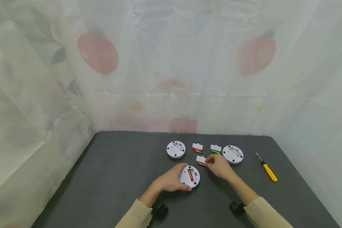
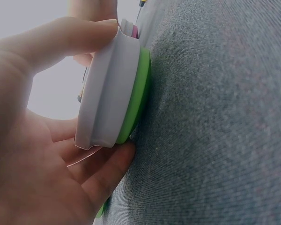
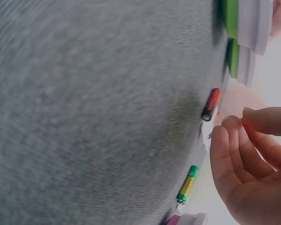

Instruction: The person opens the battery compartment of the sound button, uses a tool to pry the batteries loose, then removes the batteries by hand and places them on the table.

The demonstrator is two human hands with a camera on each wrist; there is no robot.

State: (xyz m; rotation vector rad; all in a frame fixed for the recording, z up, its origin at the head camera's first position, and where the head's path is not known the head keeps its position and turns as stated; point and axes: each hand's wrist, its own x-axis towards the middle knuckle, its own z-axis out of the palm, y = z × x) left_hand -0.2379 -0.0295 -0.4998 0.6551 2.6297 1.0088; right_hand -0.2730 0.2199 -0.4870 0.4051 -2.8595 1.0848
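Observation:
My left hand grips a round white device by its edges, thumb on one side and fingers on the other. Its underside faces up, with a red battery in the compartment; the left wrist view shows its green lower part. My right hand hovers beside another red battery and a white battery cover on the table. Its fingers bend loosely toward the thumb in the right wrist view, and nothing shows between them.
Two more white devices lie farther back, compartments up. Between them are a white cover with red batteries and another cover with green batteries. A yellow-handled screwdriver lies at the right.

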